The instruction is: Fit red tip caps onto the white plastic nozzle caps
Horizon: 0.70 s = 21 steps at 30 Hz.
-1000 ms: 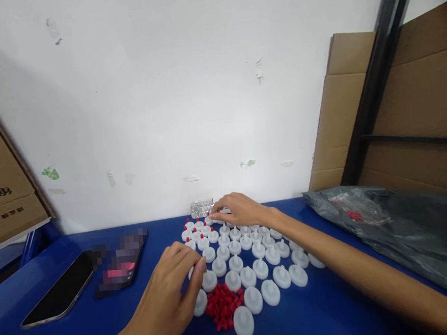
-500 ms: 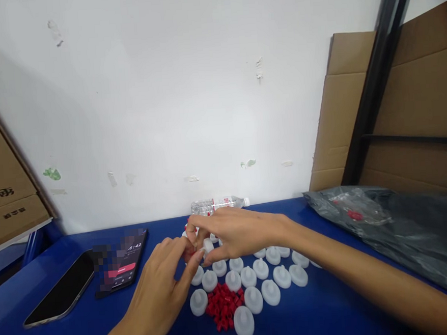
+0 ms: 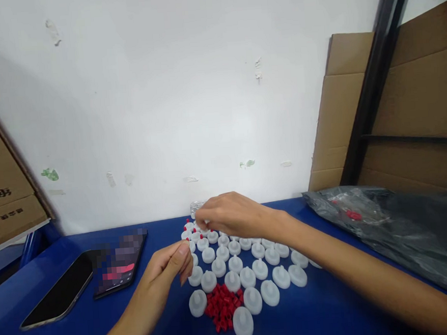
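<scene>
Several white nozzle caps [image 3: 250,273] stand in rows on the blue table [image 3: 325,308]. The far rows carry small red tips [image 3: 195,234]. A heap of loose red tips [image 3: 221,305] lies at the near edge of the rows. My right hand [image 3: 230,215] hovers over the far rows, its fingertips pinched together on a white cap at the far left. My left hand [image 3: 169,271] is raised beside the near left caps, thumb and forefinger pinched; what they hold is too small to make out.
Two phones [image 3: 56,294] [image 3: 119,261] lie on the left of the table. A clear water bottle [image 3: 195,207] lies against the white wall behind my right hand. A black plastic bag [image 3: 396,227] covers the right side. Cardboard boxes [image 3: 3,188] [image 3: 414,103] flank the table.
My hands met over the left caps half a second ago, then parted. My right hand moved back to the far rows, hiding most of the bottle. My left hand drew back and lifted.
</scene>
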Each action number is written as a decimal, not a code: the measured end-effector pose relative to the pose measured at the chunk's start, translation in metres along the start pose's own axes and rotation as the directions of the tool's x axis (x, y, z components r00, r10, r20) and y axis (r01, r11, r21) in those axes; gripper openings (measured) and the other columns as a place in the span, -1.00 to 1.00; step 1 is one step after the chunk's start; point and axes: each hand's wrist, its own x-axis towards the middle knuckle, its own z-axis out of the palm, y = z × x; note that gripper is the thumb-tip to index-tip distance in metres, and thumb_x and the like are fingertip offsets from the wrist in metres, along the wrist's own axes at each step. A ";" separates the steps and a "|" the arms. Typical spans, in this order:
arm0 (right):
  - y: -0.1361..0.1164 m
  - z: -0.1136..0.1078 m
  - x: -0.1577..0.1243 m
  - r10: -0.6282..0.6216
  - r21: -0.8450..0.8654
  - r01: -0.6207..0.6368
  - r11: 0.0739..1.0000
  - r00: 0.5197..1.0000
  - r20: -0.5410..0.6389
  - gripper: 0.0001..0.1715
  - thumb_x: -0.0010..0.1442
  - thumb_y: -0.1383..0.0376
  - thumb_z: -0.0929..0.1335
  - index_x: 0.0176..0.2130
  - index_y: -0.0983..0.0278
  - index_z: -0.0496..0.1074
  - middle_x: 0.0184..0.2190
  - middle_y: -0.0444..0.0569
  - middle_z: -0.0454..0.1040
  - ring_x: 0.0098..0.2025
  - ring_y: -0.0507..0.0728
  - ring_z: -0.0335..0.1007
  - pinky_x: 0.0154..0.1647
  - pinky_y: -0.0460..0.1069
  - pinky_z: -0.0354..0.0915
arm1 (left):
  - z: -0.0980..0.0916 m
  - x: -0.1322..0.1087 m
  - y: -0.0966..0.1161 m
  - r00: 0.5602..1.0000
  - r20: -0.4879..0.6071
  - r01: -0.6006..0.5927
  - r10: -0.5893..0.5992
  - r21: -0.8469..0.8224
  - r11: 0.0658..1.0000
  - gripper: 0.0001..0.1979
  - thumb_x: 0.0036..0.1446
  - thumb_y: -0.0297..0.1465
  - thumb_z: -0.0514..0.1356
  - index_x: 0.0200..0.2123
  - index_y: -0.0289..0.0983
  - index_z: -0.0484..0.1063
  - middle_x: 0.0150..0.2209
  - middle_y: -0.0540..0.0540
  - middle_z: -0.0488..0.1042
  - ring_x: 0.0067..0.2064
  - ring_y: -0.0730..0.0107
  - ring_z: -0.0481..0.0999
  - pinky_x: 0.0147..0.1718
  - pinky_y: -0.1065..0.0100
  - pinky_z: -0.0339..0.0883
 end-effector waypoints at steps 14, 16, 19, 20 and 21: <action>0.055 0.045 -0.010 0.178 0.107 -0.192 0.976 0.976 0.123 -0.54 0.52 0.12 0.16 -0.19 0.23 0.54 -0.35 -0.05 0.60 -0.31 0.15 0.50 -0.29 -0.02 0.20 | 0.021 -0.018 0.019 0.929 0.362 -0.260 0.080 0.480 0.838 -0.87 0.38 -0.43 0.06 -0.22 -0.16 0.38 -0.19 -0.04 0.44 -0.11 0.27 0.40 -0.13 0.25 0.38; 0.055 0.047 -0.010 0.188 0.113 -0.205 0.972 0.972 0.144 -0.54 0.52 0.11 0.16 -0.17 0.23 0.54 -0.29 -0.04 0.62 -0.27 0.16 0.51 -0.28 -0.03 0.19 | 0.021 -0.017 0.020 0.922 0.383 -0.262 0.064 0.492 0.830 -0.86 0.38 -0.44 0.07 -0.20 -0.15 0.41 -0.16 -0.04 0.44 -0.09 0.26 0.40 -0.11 0.25 0.39; 0.056 0.049 -0.010 0.198 0.123 -0.220 0.968 0.966 0.168 -0.57 0.51 0.09 0.17 -0.10 0.22 0.54 -0.20 -0.03 0.63 -0.20 0.17 0.52 -0.25 -0.03 0.20 | 0.021 -0.017 0.018 0.921 0.384 -0.265 0.065 0.495 0.828 -0.85 0.39 -0.43 0.08 -0.11 -0.12 0.43 -0.12 -0.05 0.44 -0.04 0.25 0.39 -0.05 0.23 0.38; 0.057 0.050 -0.010 0.199 0.126 -0.223 0.967 0.964 0.176 -0.56 0.51 0.09 0.18 -0.10 0.22 0.54 -0.19 -0.02 0.63 -0.20 0.17 0.52 -0.25 -0.03 0.20 | 0.021 -0.016 0.017 0.922 0.380 -0.269 0.071 0.498 0.825 -0.83 0.40 -0.43 0.07 -0.08 -0.12 0.44 -0.12 -0.06 0.44 -0.03 0.25 0.38 -0.04 0.22 0.38; 0.057 0.050 -0.010 0.200 0.129 -0.226 0.966 0.963 0.182 -0.55 0.51 0.08 0.17 -0.11 0.22 0.54 -0.20 -0.02 0.63 -0.21 0.16 0.51 -0.25 -0.03 0.20 | 0.021 -0.016 0.016 0.923 0.376 -0.277 0.082 0.500 0.821 -0.82 0.41 -0.43 0.07 -0.05 -0.11 0.43 -0.12 -0.06 0.44 -0.03 0.24 0.38 -0.04 0.21 0.37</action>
